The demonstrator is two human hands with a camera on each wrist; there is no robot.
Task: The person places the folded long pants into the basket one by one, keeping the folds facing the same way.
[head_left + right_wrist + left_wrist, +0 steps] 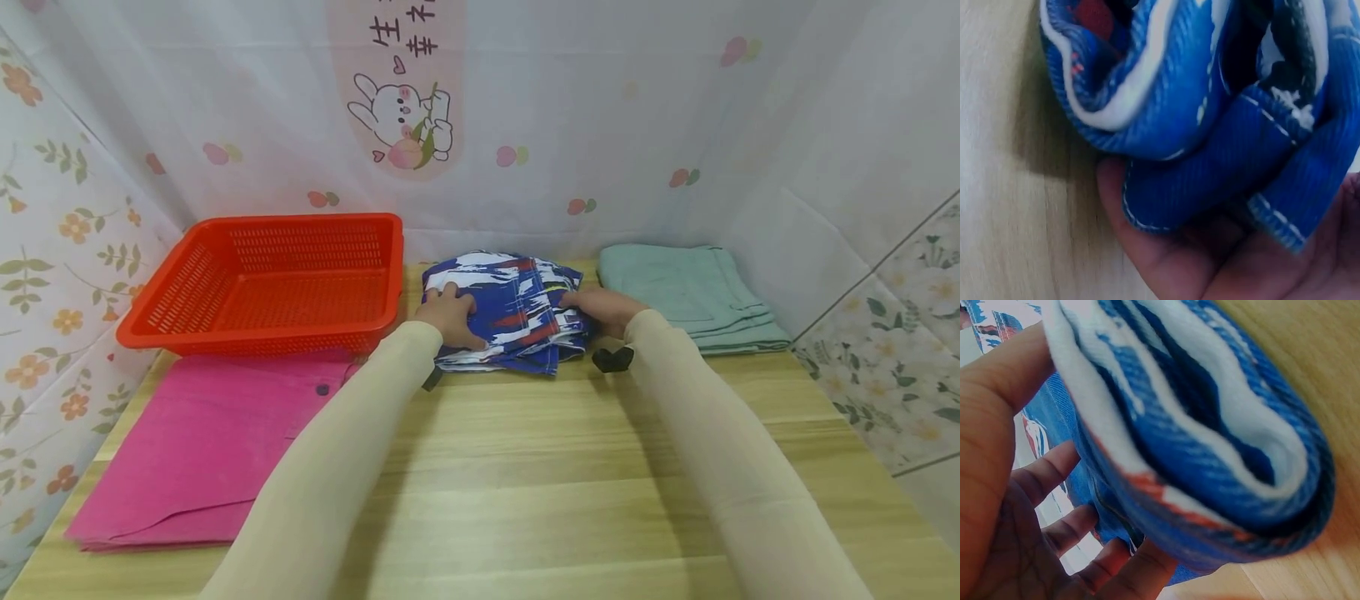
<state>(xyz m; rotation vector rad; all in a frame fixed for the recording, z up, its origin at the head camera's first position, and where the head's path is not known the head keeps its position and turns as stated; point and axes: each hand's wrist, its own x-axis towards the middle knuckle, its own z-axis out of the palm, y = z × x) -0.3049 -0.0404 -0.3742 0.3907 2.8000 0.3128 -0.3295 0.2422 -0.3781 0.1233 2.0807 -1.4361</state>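
A folded denim garment, blue with white, red and black brush-stroke print, lies at the back middle of the table. My left hand rests on its left part with spread fingers. In the left wrist view, fingertips touch the printed face beside the rolled layers of cloth. At the right edge my right hand grips the cloth. The right wrist view has fingers under loose blue flaps with white stitching; the thumb's hold is partly hidden.
A red plastic basket stands at the back left. In front of it lies a folded pink garment with a dark button. A folded mint-green garment lies to the right. Patterned curtains hang behind the wooden table.
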